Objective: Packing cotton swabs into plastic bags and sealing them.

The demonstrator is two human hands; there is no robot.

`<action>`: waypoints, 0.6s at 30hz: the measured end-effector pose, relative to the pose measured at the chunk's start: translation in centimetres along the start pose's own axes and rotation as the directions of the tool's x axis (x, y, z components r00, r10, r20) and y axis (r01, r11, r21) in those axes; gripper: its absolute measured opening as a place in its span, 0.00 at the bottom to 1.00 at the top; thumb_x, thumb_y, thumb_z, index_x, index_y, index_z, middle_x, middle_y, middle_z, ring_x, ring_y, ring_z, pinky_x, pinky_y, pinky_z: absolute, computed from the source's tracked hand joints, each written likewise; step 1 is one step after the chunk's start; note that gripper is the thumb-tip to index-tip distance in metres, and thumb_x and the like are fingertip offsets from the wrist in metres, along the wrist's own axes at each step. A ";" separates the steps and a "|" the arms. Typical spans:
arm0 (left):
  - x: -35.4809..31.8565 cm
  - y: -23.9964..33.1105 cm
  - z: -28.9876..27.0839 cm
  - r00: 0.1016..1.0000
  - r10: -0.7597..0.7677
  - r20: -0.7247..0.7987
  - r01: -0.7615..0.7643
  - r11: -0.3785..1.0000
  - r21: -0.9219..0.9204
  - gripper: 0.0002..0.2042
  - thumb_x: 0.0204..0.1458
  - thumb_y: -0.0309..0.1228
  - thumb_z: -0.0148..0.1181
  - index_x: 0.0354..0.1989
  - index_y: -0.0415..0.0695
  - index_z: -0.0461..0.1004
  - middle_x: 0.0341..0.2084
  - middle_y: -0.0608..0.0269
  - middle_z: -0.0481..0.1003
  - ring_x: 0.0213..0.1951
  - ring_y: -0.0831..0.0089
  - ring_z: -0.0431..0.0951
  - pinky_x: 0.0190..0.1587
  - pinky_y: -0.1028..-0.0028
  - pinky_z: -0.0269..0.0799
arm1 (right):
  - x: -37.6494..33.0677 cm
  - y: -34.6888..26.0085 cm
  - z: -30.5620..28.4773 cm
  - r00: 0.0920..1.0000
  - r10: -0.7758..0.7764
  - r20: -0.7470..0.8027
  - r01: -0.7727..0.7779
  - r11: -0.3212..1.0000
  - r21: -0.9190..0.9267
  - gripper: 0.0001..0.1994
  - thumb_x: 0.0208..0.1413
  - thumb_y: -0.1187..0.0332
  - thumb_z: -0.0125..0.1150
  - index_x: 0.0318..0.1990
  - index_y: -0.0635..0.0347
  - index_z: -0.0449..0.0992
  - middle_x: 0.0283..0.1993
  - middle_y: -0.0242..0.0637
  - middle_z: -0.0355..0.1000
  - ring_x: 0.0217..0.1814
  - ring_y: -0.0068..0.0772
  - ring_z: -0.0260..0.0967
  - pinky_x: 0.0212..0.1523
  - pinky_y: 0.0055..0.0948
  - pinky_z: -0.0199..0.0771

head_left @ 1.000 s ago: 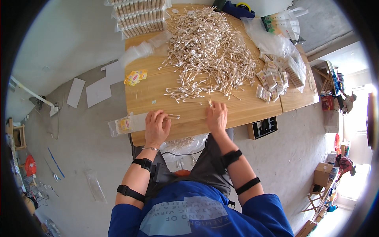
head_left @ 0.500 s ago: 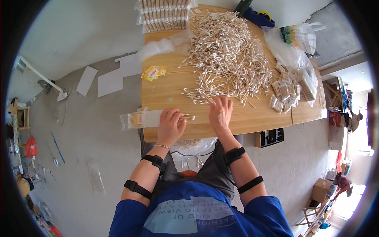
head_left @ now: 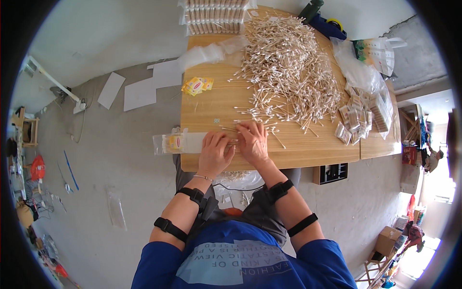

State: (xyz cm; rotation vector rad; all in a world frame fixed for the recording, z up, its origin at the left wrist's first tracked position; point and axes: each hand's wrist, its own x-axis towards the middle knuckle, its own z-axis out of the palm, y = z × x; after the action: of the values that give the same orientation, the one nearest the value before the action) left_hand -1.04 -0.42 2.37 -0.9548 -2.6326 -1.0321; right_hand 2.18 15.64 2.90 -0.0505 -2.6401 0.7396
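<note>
My left hand (head_left: 215,153) is closed around a small bundle of cotton swabs (head_left: 234,142) near the table's front edge. Right beside it, my right hand (head_left: 253,143) has its fingers bent and pressed together at the bundle's tips, with a swab or two poking out past them. To the left of my left hand lies a clear bag of swabs with a yellow label (head_left: 174,142), overhanging the table edge. A pale sheet (head_left: 194,142) runs from it under my left hand. Beyond my hands spreads a large loose heap of cotton swabs (head_left: 291,67).
Yellow cards (head_left: 197,85) and thin clear bags (head_left: 202,57) lie on the wooden table (head_left: 298,155). Stacked swab packs (head_left: 216,19) stand far left. Small filled packs (head_left: 355,118) sit at right. A blue tape dispenser (head_left: 327,26) is at the back.
My right hand has moved left from the near edge of the heap to meet my left hand at the bundle. The view has shifted slightly, and my left hand keeps its grip.
</note>
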 end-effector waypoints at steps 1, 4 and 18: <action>0.0 0.0 0.0 1.000 0.001 0.014 -0.002 1.000 0.004 0.11 0.47 0.32 0.65 0.39 0.44 0.75 0.44 0.60 0.71 0.53 0.55 0.67 0.58 0.59 0.63 | 0.2 0.7 -0.4 0.999 0.043 0.012 -0.042 0.999 -0.033 0.15 0.48 0.73 0.60 0.46 0.56 0.77 0.49 0.36 0.70 0.55 0.45 0.63 0.55 0.45 0.61; 0.0 -0.1 0.0 1.000 0.002 0.026 -0.002 1.000 -0.011 0.10 0.48 0.32 0.64 0.38 0.44 0.75 0.44 0.60 0.71 0.53 0.55 0.67 0.58 0.59 0.63 | 0.2 2.1 -1.7 0.995 0.095 -0.021 -0.097 0.990 -0.100 0.18 0.49 0.73 0.59 0.50 0.56 0.75 0.55 0.37 0.67 0.59 0.48 0.60 0.59 0.48 0.58; 1.1 0.4 -0.1 0.994 -0.079 -0.071 0.067 0.984 -0.167 0.13 0.47 0.26 0.64 0.43 0.45 0.73 0.42 0.58 0.72 0.47 0.55 0.70 0.53 0.58 0.65 | -4.8 2.6 -1.6 0.967 0.227 -0.118 -0.253 0.910 -0.327 0.24 0.53 0.64 0.58 0.59 0.57 0.68 0.65 0.45 0.58 0.69 0.52 0.50 0.69 0.51 0.46</action>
State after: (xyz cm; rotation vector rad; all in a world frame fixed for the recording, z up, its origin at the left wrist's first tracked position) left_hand -1.66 0.31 3.06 -0.8358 -2.5689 -1.2946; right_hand 7.03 17.99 1.10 -0.4988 -2.6837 0.3342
